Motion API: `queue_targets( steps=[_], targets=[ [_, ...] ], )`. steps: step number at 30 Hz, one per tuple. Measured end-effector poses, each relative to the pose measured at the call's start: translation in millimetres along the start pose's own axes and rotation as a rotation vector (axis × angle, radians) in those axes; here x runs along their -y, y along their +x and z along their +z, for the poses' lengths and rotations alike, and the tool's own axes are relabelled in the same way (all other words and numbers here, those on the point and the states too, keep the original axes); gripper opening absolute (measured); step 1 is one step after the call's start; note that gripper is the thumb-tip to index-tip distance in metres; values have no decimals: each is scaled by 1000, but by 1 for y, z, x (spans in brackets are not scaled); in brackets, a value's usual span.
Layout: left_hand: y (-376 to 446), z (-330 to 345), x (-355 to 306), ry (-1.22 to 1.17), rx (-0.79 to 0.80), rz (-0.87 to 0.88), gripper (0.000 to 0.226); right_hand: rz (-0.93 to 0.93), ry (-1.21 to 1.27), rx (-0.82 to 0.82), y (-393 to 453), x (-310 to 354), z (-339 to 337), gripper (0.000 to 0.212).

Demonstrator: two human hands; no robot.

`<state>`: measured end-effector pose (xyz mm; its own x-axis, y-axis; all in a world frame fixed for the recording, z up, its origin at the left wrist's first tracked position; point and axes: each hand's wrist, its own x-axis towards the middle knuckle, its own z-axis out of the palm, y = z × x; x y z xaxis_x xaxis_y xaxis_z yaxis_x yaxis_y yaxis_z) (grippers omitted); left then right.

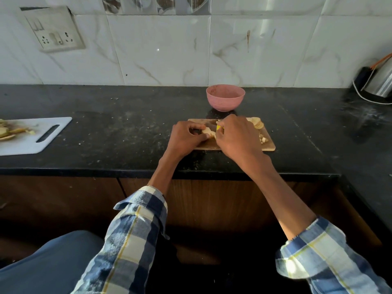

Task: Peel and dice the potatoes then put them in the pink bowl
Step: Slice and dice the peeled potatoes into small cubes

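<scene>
**A:** Potato first. Where does it sit?

**B:** A pale, peeled potato [209, 132] lies on the wooden cutting board [268, 145], left of the board's middle, between the two hands. The left hand [186, 137] has fingers and thumb curled round the potato's left end, pinning it to the board. The right hand [237, 136] is closed round a knife with a yellow handle [218, 127]; only a sliver of yellow shows by the thumb, and a dark strip that looks like the blade runs left from it over the potato.

**A:** Any pieces already cut?

**B:** Pale slices [256, 123] lie at the board's far right corner, and a small heap of diced bits [263, 139] sits near the right edge, partly hidden behind the right hand.

**A:** And the bowl?

**B:** The pink bowl [225, 98] stands on the black counter [118, 132] just beyond the board's far edge. Its contents cannot be made out from this angle.

**A:** Further out?

**B:** A white cutting board [42, 136] at far left, well apart, carries peelings [9, 132]. A steel kettle [379, 81] with a white cord stands at far right against the marbled tile wall [161, 49]; a switch panel [54, 30] is mounted upper left. Both sleeves are rolled, blue-and-white check.
</scene>
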<state>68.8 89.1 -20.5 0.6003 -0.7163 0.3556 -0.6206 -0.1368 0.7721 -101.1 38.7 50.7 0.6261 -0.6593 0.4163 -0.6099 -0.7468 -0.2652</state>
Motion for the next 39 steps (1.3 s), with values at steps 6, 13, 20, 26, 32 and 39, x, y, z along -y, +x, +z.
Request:
queue_targets(
  steps=[6,13,20,26,32,39],
  targets=[
    [0,1,-1,-2,-23,32,29,-12,-8,45,4,10,8,17],
    [0,3,-2,7,-35,28,26,-32,-62,108,-21,9,-17,14],
    [-1,0,-2,-12,-17,-3,30,-15,-27,100,-31,0,-34,26],
    [-2,-3,-3,-63,9,-27,28,18,29,-16,-26,0,-22,23],
    [-6,-3,-6,-66,14,1,20,41,3,-19,-11,7,-6,22],
    [-7,-3,-1,-27,-7,58,17,49,-3,23,-3,13,5,20]
  ],
)
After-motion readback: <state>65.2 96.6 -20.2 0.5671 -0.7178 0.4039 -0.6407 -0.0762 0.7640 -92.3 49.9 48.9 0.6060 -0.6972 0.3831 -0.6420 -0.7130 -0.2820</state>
